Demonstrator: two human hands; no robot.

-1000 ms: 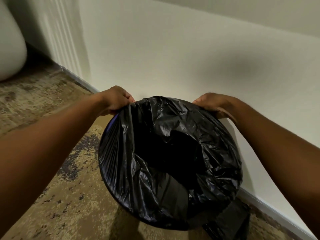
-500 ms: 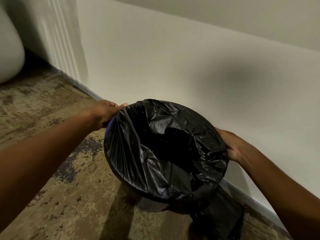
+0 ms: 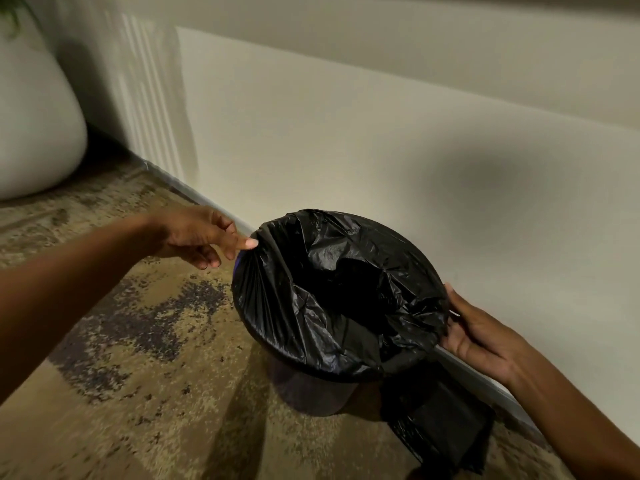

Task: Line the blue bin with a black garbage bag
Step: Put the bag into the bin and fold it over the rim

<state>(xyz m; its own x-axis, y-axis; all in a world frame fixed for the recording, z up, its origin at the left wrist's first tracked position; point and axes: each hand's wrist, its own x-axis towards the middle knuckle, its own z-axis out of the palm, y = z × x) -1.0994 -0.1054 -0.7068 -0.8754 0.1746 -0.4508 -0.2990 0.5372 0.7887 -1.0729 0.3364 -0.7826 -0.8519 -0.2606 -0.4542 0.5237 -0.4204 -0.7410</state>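
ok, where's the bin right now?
Head view, centre-right: the bin stands on the carpet by the wall, wearing the bag.

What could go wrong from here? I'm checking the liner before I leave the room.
1. The garbage bag is bunched in loose pleats at the rim near the left hand, where a sliver of blue bin shows; it may slip inside there under a load.
2. Excess bag hangs down the bin's outside near the right hand; the liner looks shallow and crumpled inside, so it could drag off the rim.
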